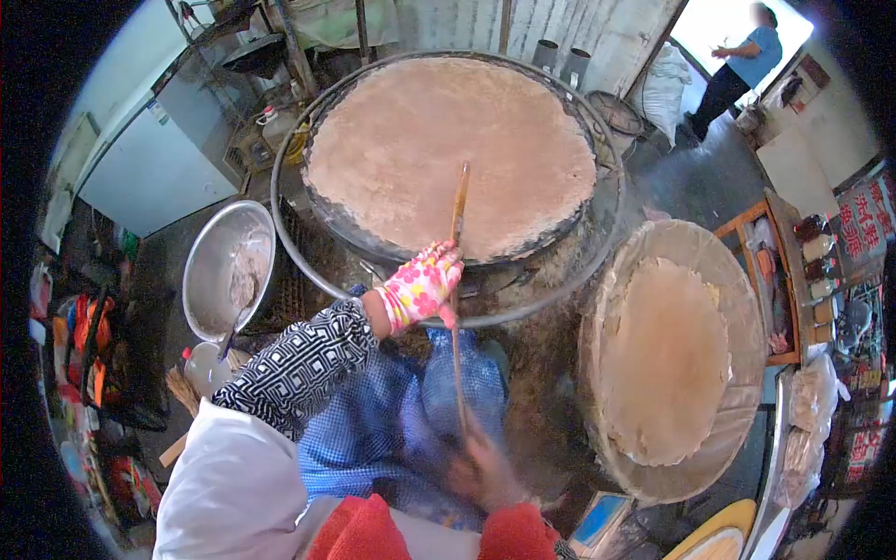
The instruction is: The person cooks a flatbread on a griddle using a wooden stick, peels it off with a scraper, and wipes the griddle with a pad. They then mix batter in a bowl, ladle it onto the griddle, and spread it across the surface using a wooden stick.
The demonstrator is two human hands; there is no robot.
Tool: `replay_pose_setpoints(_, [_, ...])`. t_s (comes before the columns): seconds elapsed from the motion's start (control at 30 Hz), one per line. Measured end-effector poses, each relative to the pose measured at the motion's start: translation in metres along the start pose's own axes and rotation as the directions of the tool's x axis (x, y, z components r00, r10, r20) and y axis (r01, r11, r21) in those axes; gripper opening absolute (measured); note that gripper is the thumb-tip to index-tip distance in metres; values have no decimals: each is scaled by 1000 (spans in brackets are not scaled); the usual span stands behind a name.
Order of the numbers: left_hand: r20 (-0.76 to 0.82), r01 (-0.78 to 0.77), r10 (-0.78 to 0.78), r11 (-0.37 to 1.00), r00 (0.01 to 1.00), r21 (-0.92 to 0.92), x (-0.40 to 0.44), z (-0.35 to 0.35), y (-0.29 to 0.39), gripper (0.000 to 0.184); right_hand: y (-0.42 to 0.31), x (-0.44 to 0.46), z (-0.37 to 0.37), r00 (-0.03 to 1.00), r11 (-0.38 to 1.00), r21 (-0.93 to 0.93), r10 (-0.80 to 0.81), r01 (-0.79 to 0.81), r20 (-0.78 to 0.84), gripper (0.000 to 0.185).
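Note:
My left hand [422,285], in a pink and white flowered glove, is closed round the middle of a long wooden stick [460,201]. The stick's flat far end lies over a large round sheet of brown batter [448,140] on a wide round griddle. Lower down, my right hand [485,467], bare and blurred by motion, is at the near end of the stick; its fingers are smeared. To the right, a round tray [749,373] lined with pale cloth bears a brown flatbread [663,359].
A metal bowl [213,280] with batter and a spoon stands at left. A metal ring [317,291] surrounds the griddle. Jars [817,247] and a wooden cabinet [789,280] are at right. Another person [747,61] stands by the doorway.

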State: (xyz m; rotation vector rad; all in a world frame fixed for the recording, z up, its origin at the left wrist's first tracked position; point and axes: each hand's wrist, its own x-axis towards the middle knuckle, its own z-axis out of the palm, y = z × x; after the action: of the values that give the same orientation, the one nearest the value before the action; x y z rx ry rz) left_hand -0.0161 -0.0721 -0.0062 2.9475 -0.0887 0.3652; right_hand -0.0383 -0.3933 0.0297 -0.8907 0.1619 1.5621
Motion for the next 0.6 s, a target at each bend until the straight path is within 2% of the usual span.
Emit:
replay_pose_setpoints(0.03, [13,29,-29,1000,999,4,1,-4,-5,85,-3,5,4,997,999,44,2,-5,71,55])
replay_pose_setpoints(0.07, [9,39,-39,999,999,6,0,-8,-12,85,-7,12,8,997,999,36,9,-11,73,55])
replay_pose_setpoints(0.13, [9,54,-55,998,998,41,-7,-16,-31,79,-18,28,25,997,936,-343,-81,75,-3,55])
replay_pose_setpoints(0.17, [-15,53,-52,997,999,50,-14,-12,-49,77,-24,38,30,997,937,-342,-78,74,3,55])
replay_pose_setpoints(0.23, [13,123,-124,991,992,61,-30,-38,-64,75,-34,61,39,988,906,-408,-58,111,140,57])
replay_pose_setpoints(0.27, [-12,166,-166,983,986,78,-43,-44,-75,76,-37,71,47,987,978,-207,-4,38,163,56])
replay_pose_setpoints(0.3, [-41,206,-203,974,978,93,-56,-50,-87,77,-42,82,55,985,977,-207,-11,47,171,56])
replay_pose_setpoints(0.33, [-72,209,-201,968,977,140,-72,-56,-98,80,-47,94,63,990,925,-372,-24,76,140,53])
replay_pose_setpoints(0.37, [-21,254,-253,958,967,136,-88,-59,-112,87,-48,106,70,993,844,-527,-48,99,110,50])
replay_pose_setpoints(0.4, [-32,305,-304,936,952,174,-103,-61,-116,92,-22,144,49,818,413,-736,-469,536,333,49])
replay_pose_setpoints(0.43, [-43,354,-353,912,935,209,-116,-60,-115,97,-22,145,57,846,313,-836,-448,452,290,48])
replay_pose_setpoints(0.5, [-55,367,-364,900,930,234,-125,-57,-110,100,-38,115,74,941,258,-945,-321,200,112,48])
replay_pose_setpoints(0.53, [-73,344,-337,914,939,216,-106,-63,-96,98,-39,101,67,936,350,-907,-334,233,112,51])
replay_pose_setpoints(0.57, [-128,283,-264,943,956,174,-78,-70,-77,98,-35,94,48,936,341,-912,-335,229,109,51])
replay_pose_setpoints(0.6, [-190,143,-117,981,975,129,-48,-72,-65,97,-30,90,25,721,105,-892,-634,439,280,53])
